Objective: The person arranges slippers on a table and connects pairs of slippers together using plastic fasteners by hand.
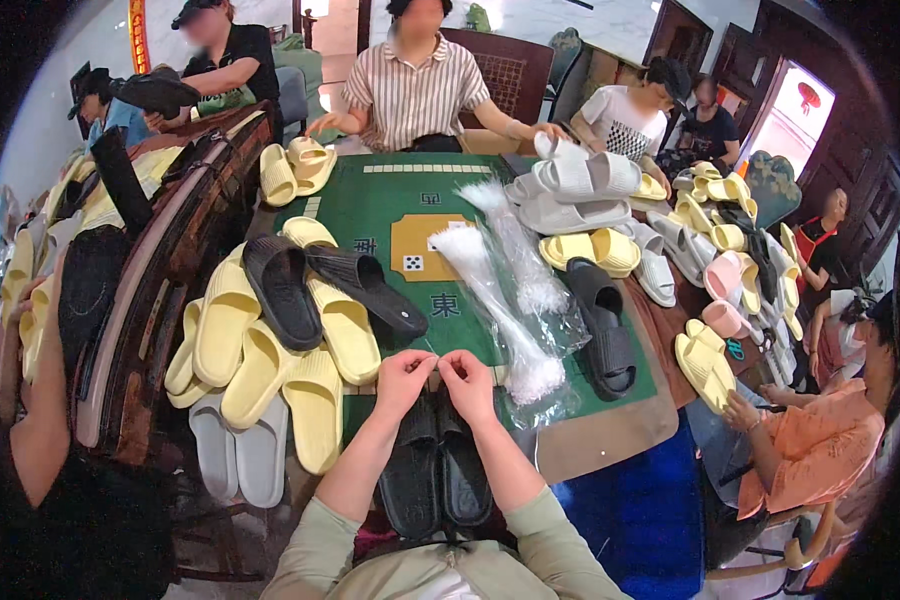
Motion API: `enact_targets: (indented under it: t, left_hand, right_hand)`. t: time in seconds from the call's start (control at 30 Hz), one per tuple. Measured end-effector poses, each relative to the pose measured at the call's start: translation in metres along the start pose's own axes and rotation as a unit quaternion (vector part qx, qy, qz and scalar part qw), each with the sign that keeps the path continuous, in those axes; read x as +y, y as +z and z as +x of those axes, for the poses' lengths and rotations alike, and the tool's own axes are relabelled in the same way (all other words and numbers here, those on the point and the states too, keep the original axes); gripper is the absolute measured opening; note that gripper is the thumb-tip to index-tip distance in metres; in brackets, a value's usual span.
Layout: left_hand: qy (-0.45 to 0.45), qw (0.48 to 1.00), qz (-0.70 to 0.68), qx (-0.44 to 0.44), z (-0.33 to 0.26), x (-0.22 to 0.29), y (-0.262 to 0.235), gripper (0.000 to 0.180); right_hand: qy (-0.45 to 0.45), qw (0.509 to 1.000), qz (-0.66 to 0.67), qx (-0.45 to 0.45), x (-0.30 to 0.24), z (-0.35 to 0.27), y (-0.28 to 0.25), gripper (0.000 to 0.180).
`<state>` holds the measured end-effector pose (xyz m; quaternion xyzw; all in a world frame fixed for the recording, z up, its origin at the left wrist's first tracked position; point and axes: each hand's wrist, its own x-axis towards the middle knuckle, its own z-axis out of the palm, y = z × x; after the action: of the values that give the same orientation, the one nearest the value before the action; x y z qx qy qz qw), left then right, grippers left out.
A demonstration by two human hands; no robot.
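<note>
My left hand (406, 384) and my right hand (468, 386) meet above the near table edge, both closed in a pinch. A thin pale strand shows faintly at their fingertips; its ends are too fine to follow. Under my wrists, a pair of black slippers (410, 482) rests side by side on my lap, toes toward me. Beyond and right of my hands lie two bundles of fine white plastic strands, the nearer bundle (495, 310) and the farther bundle (522, 245), in clear plastic bags. A loose black slipper (604, 335) lies right of them.
Yellow slippers (260, 375), black slippers (282, 290) and grey slippers (260, 455) are piled at left on the green table mat (370, 215). More grey slippers (575, 185) stack at the far right. A person (415, 95) sits opposite; another person (815, 440) handles a yellow slipper at right.
</note>
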<state>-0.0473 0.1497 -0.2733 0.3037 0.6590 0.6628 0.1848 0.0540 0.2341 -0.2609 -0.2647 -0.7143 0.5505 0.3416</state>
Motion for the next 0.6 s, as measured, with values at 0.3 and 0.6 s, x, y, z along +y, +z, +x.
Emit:
enact_targets:
  t: [0.3, 0.6]
  left_hand:
    - [-0.031, 0.994, -0.060, 0.090, -0.003, 0.005, -0.002, 0.013]
    - [-0.006, 0.997, -0.043, 0.058, -0.005, 0.005, -0.001, 0.013]
  right_hand:
    - [0.018, 0.999, -0.037, -0.004, -0.002, -0.004, -0.002, 0.012]
    - [-0.002, 1.000, -0.007, 0.023, 0.007, -0.002, 0.000, 0.012]
